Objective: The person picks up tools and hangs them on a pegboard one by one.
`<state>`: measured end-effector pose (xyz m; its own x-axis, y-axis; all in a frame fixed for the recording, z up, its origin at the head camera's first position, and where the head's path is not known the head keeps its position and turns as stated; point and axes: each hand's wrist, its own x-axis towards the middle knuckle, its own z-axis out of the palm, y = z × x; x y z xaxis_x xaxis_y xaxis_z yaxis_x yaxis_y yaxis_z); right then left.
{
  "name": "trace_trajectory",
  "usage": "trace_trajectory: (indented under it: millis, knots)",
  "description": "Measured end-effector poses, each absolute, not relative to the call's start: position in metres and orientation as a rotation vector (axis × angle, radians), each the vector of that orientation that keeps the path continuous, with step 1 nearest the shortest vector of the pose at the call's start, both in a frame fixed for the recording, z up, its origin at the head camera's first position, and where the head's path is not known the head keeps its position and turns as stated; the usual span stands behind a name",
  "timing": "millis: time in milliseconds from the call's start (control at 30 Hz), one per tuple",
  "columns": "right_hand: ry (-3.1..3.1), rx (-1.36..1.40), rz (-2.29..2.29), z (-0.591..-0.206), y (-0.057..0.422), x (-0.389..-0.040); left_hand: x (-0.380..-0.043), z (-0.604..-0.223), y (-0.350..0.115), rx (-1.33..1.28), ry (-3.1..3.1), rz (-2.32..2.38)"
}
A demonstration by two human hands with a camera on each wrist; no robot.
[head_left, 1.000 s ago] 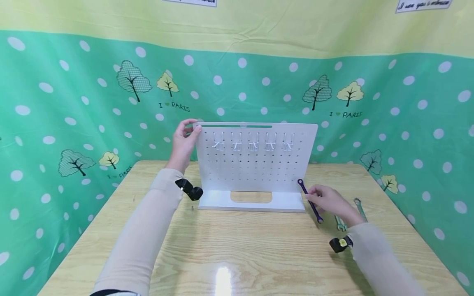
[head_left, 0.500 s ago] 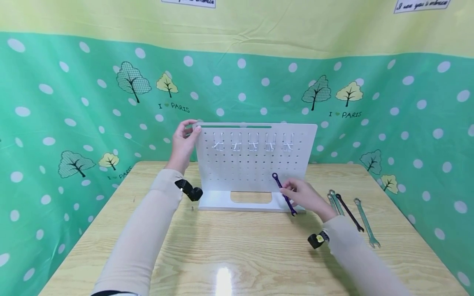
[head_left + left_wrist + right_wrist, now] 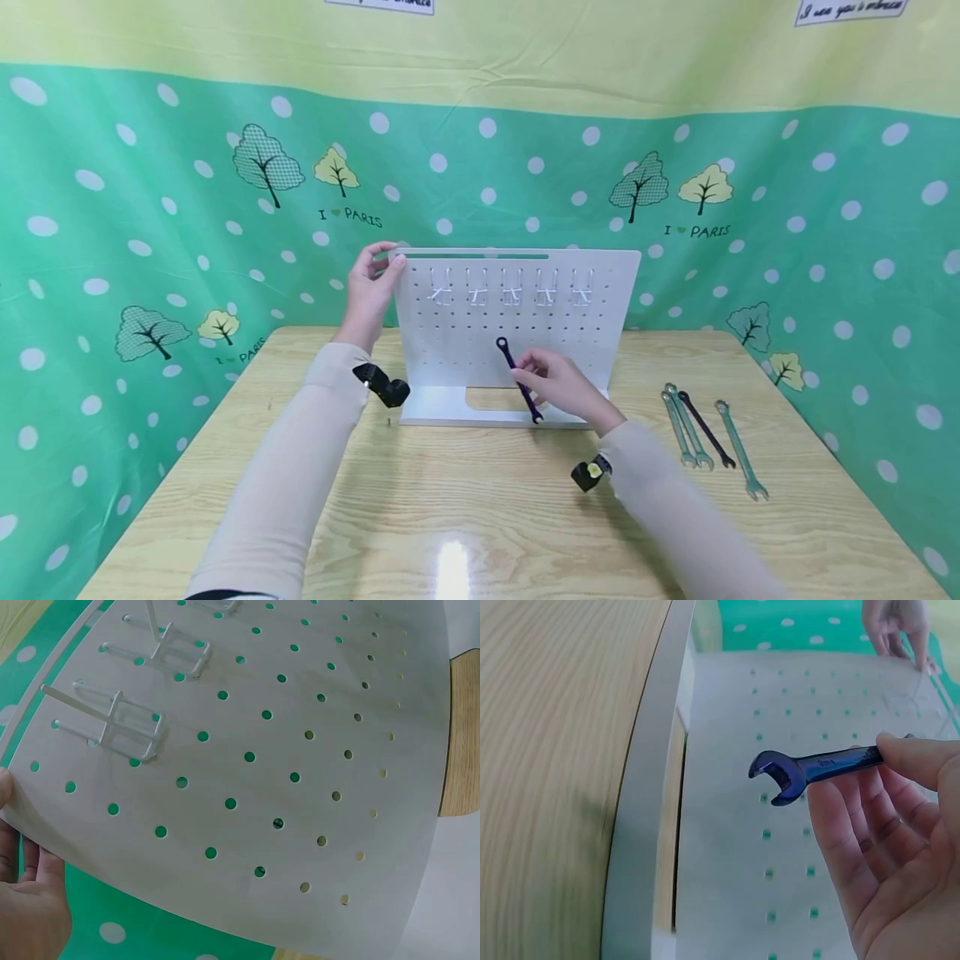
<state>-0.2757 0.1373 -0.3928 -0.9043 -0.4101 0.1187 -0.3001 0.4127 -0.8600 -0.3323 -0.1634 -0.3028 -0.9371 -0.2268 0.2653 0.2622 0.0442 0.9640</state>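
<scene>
White pegboard (image 3: pixel 450 342) pinched at its ten o'clock corner by the left hand (image 3: pixel 371 292), purple combination wrench (image 3: pixel 832 764) held by the right hand (image 3: pixel 558 383) before the board's lower middle, open jaw turned to five o'clock, four wrenches (image 3: pixel 688 425) laid at four o'clock, separated from the board's edge by open tabletop (image 3: pixel 637 379).

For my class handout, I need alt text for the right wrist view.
A right hand pinches a blue-purple wrench, open end pointing left, before a white pegboard. The left hand holds the board's edge at upper right; a wooden tabletop fills the left.
</scene>
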Motion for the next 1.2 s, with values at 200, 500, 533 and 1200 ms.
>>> trace_trajectory:
  millis: [200,500,533,1200]
  knots:
    - [2.483,-0.723,-1.575,-0.388,0.110,-0.277,-0.332,-0.302,-0.164,-0.037,-1.983,-1.958]
    - [2.441,-0.825,-1.638,-0.373,0.071,-0.274,-0.332,-0.304,-0.164,-0.041,-1.994,-1.944]
    - [2.438,-0.827,-1.649,-0.371,0.067,-0.274,-0.332,-0.304,-0.164,-0.045,-1.991,-1.946]
    - [2.432,-0.774,-1.746,-0.346,0.034,-0.282,-0.334,-0.305,-0.165,-0.046,-1.994,-1.938]
